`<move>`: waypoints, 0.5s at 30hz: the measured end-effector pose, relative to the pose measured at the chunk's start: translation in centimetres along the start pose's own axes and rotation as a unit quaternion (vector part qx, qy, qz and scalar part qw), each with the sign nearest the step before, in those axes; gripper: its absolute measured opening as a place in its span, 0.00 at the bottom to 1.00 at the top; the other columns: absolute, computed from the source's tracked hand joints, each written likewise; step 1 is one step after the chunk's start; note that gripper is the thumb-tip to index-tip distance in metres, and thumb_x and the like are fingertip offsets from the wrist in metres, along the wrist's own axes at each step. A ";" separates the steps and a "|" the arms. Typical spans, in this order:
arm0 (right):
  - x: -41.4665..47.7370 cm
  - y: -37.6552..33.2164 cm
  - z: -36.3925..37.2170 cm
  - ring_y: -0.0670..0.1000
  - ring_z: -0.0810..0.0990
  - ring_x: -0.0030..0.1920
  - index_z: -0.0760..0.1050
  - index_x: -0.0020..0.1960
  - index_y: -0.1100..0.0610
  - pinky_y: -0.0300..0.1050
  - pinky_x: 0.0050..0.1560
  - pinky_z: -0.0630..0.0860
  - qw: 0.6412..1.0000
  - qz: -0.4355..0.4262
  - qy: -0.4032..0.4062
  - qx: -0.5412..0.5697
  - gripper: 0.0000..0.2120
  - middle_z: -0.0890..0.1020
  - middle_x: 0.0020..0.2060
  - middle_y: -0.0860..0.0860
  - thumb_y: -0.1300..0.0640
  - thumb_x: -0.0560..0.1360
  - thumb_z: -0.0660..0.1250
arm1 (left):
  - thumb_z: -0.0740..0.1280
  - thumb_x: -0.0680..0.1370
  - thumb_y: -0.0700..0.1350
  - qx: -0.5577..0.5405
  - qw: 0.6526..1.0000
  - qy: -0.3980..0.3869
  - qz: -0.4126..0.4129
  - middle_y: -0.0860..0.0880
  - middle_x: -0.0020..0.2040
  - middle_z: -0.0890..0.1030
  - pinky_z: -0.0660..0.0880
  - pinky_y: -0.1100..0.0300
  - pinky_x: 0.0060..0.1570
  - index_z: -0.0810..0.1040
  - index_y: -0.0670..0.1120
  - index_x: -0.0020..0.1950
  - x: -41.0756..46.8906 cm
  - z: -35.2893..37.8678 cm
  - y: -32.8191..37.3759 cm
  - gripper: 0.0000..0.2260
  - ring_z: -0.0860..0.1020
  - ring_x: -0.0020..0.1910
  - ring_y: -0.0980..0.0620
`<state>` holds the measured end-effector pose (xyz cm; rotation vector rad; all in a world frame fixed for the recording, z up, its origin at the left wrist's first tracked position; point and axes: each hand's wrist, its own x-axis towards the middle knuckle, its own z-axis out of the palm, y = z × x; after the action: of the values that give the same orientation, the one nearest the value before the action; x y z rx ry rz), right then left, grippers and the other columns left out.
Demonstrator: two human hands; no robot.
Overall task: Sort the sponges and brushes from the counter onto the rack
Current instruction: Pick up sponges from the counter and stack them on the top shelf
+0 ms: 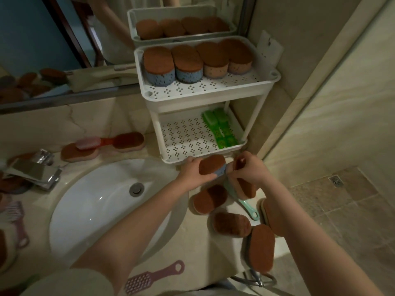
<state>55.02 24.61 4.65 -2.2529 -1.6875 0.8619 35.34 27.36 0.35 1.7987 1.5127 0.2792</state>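
My left hand (193,170) grips a blue sponge with a brown scouring top (212,165) just in front of the white two-tier rack (213,97). My right hand (249,169) pinches another brown-topped sponge (245,186) beside it. Several brown-topped sponges stand in a row on the rack's top shelf (196,58). Two green brushes (221,129) lie on the lower shelf at the right. More sponges (210,199) (232,224) (260,247) and a teal brush (243,205) lie on the counter below my hands.
A white sink (102,201) with a chrome tap (36,167) fills the counter's left. A pink brush (89,143) rests on sponges behind it; a mauve brush (154,277) lies at the front edge, another (16,218) at far left. The mirror stands behind, with tiled floor to the right.
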 end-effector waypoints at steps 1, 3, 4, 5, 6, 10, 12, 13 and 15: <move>0.0 -0.5 -0.5 0.54 0.76 0.50 0.72 0.59 0.55 0.44 0.44 0.70 1.000 -0.003 0.014 0.026 0.27 0.77 0.54 0.55 0.47 0.65 0.75 | 0.72 0.68 0.59 -0.023 1.000 0.020 -0.004 0.45 0.60 0.70 0.69 0.60 0.55 0.71 0.48 0.66 -0.4 -0.4 0.2 0.30 0.72 0.57 0.48; -0.5 -1.7 -1.6 0.53 0.77 0.49 0.73 0.59 0.54 0.45 0.45 0.73 0.994 -0.015 0.047 0.095 0.24 0.78 0.51 0.53 0.48 0.66 0.75 | 0.73 0.67 0.58 -0.084 0.994 0.061 -0.017 0.46 0.57 0.73 0.71 0.60 0.51 0.73 0.47 0.60 -1.1 -1.2 0.4 0.27 0.74 0.54 0.50; -0.8 -2.4 -2.2 0.53 0.77 0.49 0.74 0.59 0.54 0.46 0.47 0.74 0.988 -0.025 0.063 0.137 0.23 0.78 0.51 0.52 0.49 0.67 0.75 | 0.73 0.67 0.58 -0.118 0.990 0.079 -0.016 0.47 0.57 0.74 0.71 0.60 0.49 0.72 0.47 0.58 -1.5 -1.7 0.6 0.25 0.75 0.54 0.50; -1.1 -3.2 -2.7 0.52 0.77 0.50 0.75 0.59 0.54 0.46 0.48 0.74 0.981 -0.042 0.077 0.174 0.22 0.78 0.50 0.50 0.50 0.68 0.74 | 0.73 0.68 0.57 -0.148 0.984 0.095 -0.011 0.47 0.56 0.74 0.70 0.60 0.48 0.71 0.47 0.57 -2.1 -2.4 0.9 0.24 0.75 0.53 0.50; -1.6 -4.1 -3.3 0.51 0.77 0.50 0.75 0.59 0.54 0.45 0.49 0.73 0.972 -0.063 0.085 0.208 0.21 0.78 0.49 0.49 0.50 0.69 0.74 | 0.73 0.69 0.55 -0.173 0.979 0.111 -0.005 0.48 0.56 0.73 0.69 0.61 0.47 0.70 0.47 0.57 -2.8 -3.1 1.3 0.23 0.75 0.53 0.51; -3.7 -7.6 -5.8 0.46 0.77 0.50 0.75 0.58 0.50 0.41 0.47 0.75 0.928 -0.137 0.098 0.331 0.17 0.78 0.48 0.44 0.53 0.70 0.74 | 0.74 0.66 0.58 -0.226 0.958 0.167 0.052 0.48 0.58 0.71 0.69 0.61 0.51 0.67 0.47 0.61 -5.3 -6.0 2.8 0.30 0.73 0.56 0.51; -4.6 -9.2 -7.2 0.44 0.78 0.50 0.75 0.56 0.50 0.42 0.51 0.76 0.907 -0.172 0.118 0.365 0.16 0.79 0.48 0.43 0.53 0.70 0.74 | 0.70 0.61 0.64 -0.245 0.947 0.188 0.088 0.48 0.57 0.73 0.71 0.61 0.52 0.68 0.48 0.60 -6.5 -7.8 4.1 0.34 0.74 0.55 0.52; -4.9 -10.0 -7.9 0.44 0.78 0.50 0.75 0.54 0.49 0.42 0.52 0.77 0.895 -0.189 0.130 0.382 0.15 0.79 0.48 0.44 0.52 0.70 0.74 | 0.69 0.60 0.65 -0.254 0.941 0.197 0.105 0.48 0.57 0.74 0.72 0.61 0.52 0.68 0.49 0.60 -7.0 -8.8 4.8 0.34 0.74 0.55 0.53; -5.6 -11.6 -9.5 0.41 0.79 0.47 0.75 0.51 0.47 0.39 0.49 0.77 0.870 -0.223 0.158 0.410 0.12 0.80 0.46 0.42 0.52 0.70 0.74 | 0.69 0.61 0.64 -0.271 0.928 0.213 0.141 0.48 0.58 0.75 0.74 0.59 0.54 0.69 0.51 0.61 -7.9 -10.9 6.1 0.33 0.75 0.56 0.53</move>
<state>49.88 24.93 19.79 -1.2790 -1.2564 0.8150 31.21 24.42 14.27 1.5458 1.2675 1.1761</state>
